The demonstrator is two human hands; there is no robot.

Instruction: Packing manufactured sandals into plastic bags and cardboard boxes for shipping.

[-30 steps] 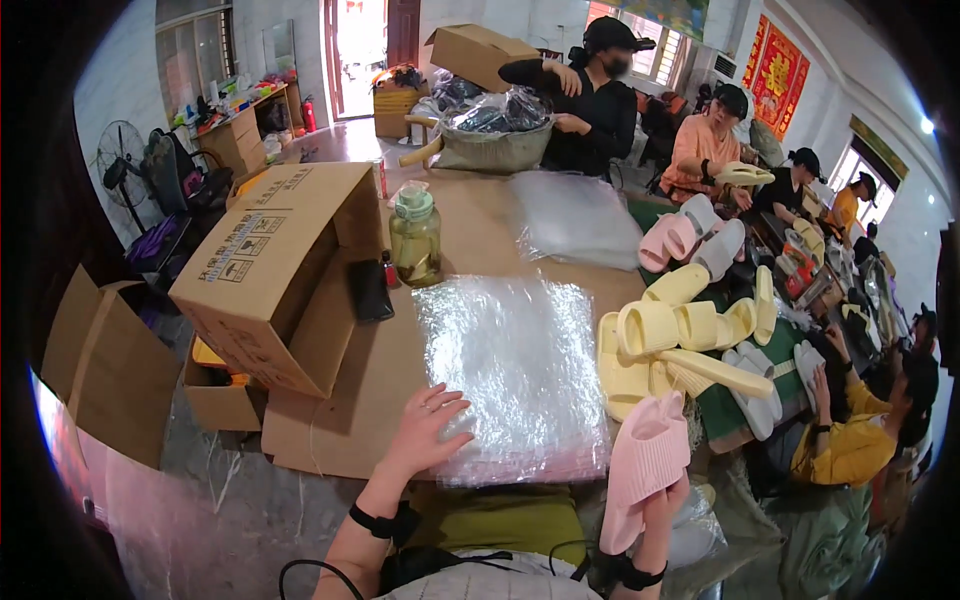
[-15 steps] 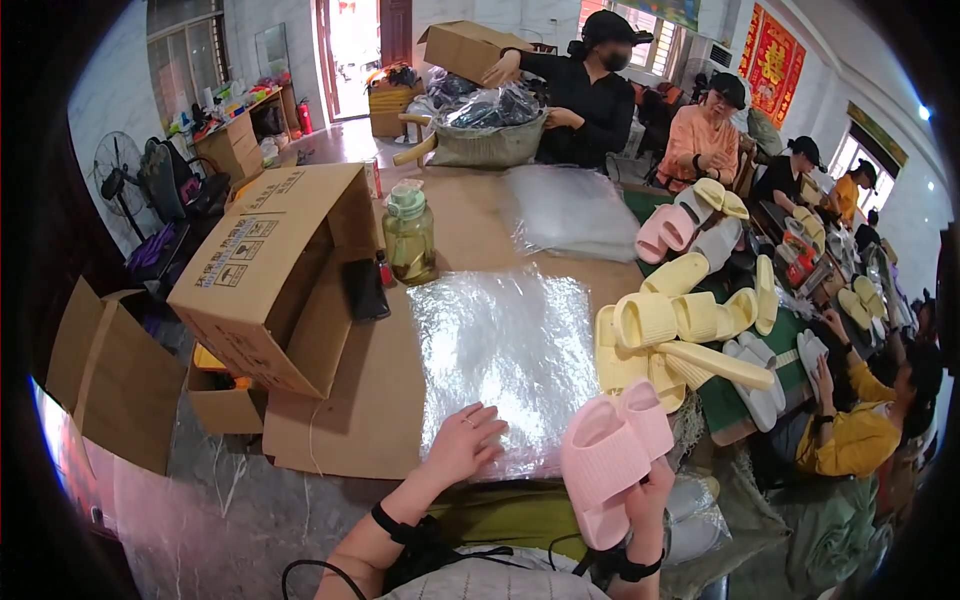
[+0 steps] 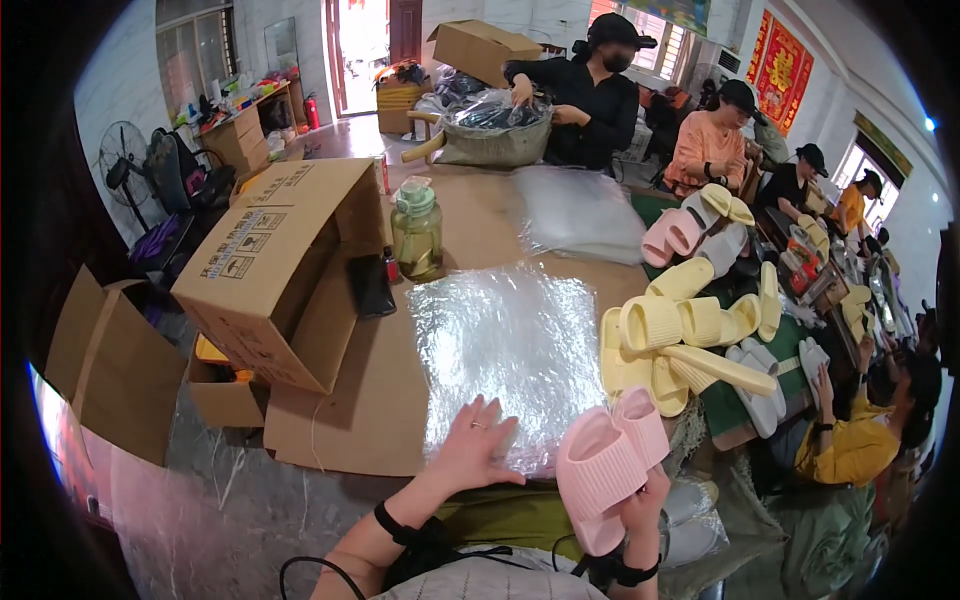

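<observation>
A stack of clear plastic bags [image 3: 510, 345] lies flat on the brown cardboard tabletop in front of me. On its near edge rests my left hand [image 3: 474, 446], fingers spread and thumb out, holding nothing. A pair of pink slides [image 3: 606, 455], nested together, is gripped by my right hand [image 3: 645, 502] from below and the right side. They hang at the table's near edge, beside the bags' right corner. Part of that hand is hidden behind the slides. Just beyond them, several yellow slides [image 3: 655, 325] sit in a loose pile to the right of the bags.
An open cardboard box [image 3: 255, 275] lies on its side at the left, with a black phone [image 3: 371, 286] and a green-lidded bottle [image 3: 417, 235] beside it. More plastic bags [image 3: 580, 215] lie farther back. A person in black [image 3: 605, 100] handles a large sack [image 3: 490, 140]; others sit at right.
My left hand's fingers and thumb have spread wider on the bags. The pink slides have shifted slightly down in my right hand. The person in black has lowered a hand to the sack.
</observation>
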